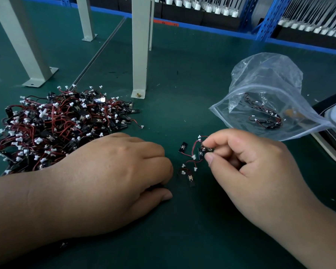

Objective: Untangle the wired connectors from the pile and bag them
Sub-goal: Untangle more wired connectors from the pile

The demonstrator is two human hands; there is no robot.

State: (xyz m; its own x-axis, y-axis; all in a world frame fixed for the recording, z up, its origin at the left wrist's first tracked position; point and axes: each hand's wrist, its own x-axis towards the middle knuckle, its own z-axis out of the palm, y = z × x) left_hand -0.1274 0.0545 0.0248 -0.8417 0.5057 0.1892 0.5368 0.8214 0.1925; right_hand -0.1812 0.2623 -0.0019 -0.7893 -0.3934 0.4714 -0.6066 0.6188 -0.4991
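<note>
Barely begun: few pieces bagged, most lie in the pile
Head view: at centre the right hand [246, 167] pinches a wired connector [205, 150]; left hand [114, 175] curled beside it, grip unclear; zip bag [264, 84] at right holds few; pile [52, 129] fills the left

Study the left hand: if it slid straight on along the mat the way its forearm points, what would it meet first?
Probably the loose wired connectors lying just past the left hand, before the right hand; depth is hard to judge.
</note>
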